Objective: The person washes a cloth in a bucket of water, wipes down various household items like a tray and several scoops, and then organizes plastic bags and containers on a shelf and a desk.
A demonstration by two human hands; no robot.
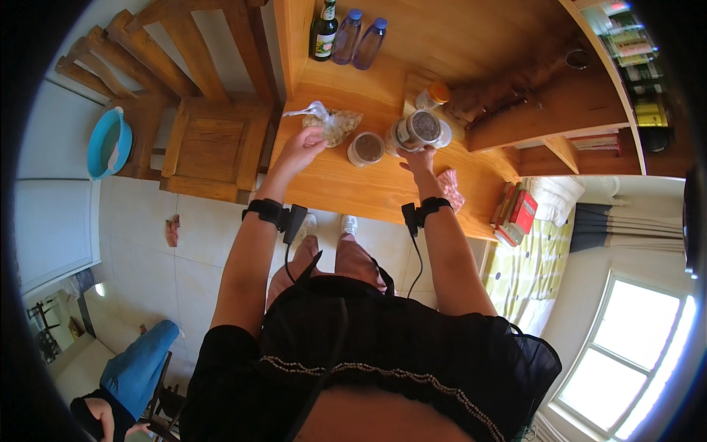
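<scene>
My left hand (305, 148) is at the near left side of a clear plastic bag of pale pieces (338, 126), its fingers bent; whether it grips the bag cannot be told. My right hand (421, 161) has its fingers at the near side of a clear jar with dark contents (424, 128), which stands out above other jars; the grip is partly hidden. Between my hands a second jar with brown contents (367, 149) stands on the wooden desk (353, 188). Behind the right-hand jars is a jar with an orange lid (436, 94).
A green glass bottle (323, 34) and two blue-capped bottles (348, 37) stand at the back left. A pink cloth (450, 189) and stacked books (517, 212) lie right. A wooden chair (212, 143) adjoins the desk's left side. Another person (130, 375) sits at lower left.
</scene>
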